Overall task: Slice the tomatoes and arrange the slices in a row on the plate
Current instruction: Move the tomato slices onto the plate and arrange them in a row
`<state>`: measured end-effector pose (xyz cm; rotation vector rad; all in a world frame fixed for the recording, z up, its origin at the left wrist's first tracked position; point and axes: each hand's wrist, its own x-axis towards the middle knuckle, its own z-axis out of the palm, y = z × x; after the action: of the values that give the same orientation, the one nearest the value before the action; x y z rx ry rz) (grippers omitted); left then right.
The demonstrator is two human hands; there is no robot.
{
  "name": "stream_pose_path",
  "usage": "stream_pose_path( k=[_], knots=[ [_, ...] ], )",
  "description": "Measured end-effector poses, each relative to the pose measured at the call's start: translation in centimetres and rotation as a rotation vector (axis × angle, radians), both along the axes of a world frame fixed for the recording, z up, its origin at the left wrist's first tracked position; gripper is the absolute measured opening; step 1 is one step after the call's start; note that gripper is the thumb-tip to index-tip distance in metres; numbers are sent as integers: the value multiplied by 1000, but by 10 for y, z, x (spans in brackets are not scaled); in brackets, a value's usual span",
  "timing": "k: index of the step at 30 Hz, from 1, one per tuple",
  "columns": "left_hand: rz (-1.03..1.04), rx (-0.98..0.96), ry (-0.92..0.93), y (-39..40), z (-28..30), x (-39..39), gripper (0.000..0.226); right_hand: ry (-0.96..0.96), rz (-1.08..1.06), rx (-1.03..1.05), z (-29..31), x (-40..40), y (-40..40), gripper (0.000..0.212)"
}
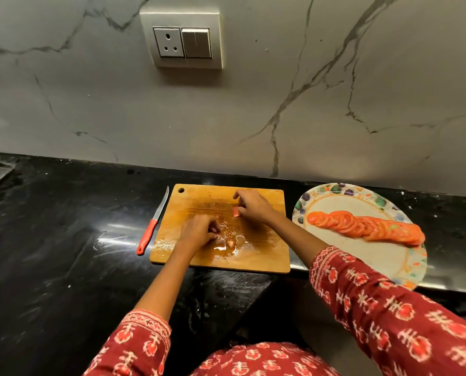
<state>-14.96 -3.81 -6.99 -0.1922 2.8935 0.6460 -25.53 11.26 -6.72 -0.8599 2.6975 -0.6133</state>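
Wet cutting board (pixel 264 256), blurred tomato scrap (pixel 235 212) under right hand (pixel 253 206)

- The worktop (pixel 50 226) was glossy black with pale flecks.
- The wall (pixel 253 118) was grey-white marble with dark veins.
- The cutting board (pixel 264 256) was orange-brown wood.
- The knife (pixel 152 222) had a red handle and a silver blade.
- The tomato slices (pixel 367 226) were orange-red.
- The plate (pixel 343 194) was cream, its rim dotted purple, green and orange.
- The sleeves (pixel 389 308) were dark red with a white and orange-red print.
- The socket plate (pixel 181 36) was silver-grey.
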Motion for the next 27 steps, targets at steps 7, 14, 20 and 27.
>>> stream_pose_path(
  k=[7,14,20,27],
  knots=[
    [29,-104,24,3,2,-6,17,5,15,114,-5,-8,-3,33],
    [38,-156,14,4,-1,-5,18,-88,42,104,3,-6,-10,10],
    [74,-81,-63,-1,1,-4,9,-153,-127,-161,10,3,35,11],
    [69,-2,-89,1,4,-13,12,-97,-382,-237,8,19,98,19]
  ],
)
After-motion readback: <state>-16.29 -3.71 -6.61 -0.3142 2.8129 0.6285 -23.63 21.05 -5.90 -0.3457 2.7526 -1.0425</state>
